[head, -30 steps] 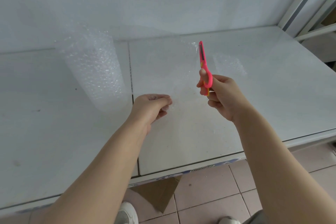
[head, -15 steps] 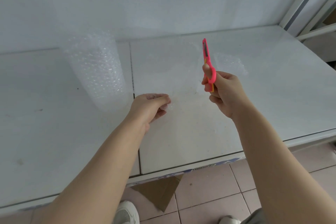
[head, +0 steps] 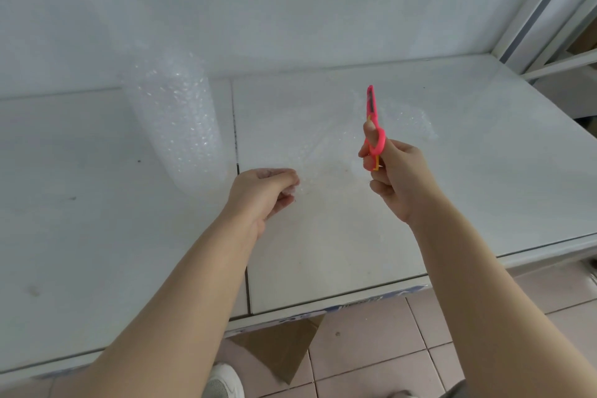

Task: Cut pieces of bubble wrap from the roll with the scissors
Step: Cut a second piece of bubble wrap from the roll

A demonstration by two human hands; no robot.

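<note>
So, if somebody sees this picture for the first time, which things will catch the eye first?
The pink scissors stand out most: the right hand holds them just right of centre, blades closed and pointing away, over the white table. At the left the roll of bubble wrap stands upright, and the left hand pinches a clear sheet lying in the middle.

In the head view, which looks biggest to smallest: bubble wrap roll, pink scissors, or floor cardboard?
1. bubble wrap roll, largest.
2. brown cardboard, though the table hides part.
3. pink scissors, smallest, partly covered by the right hand.
</note>
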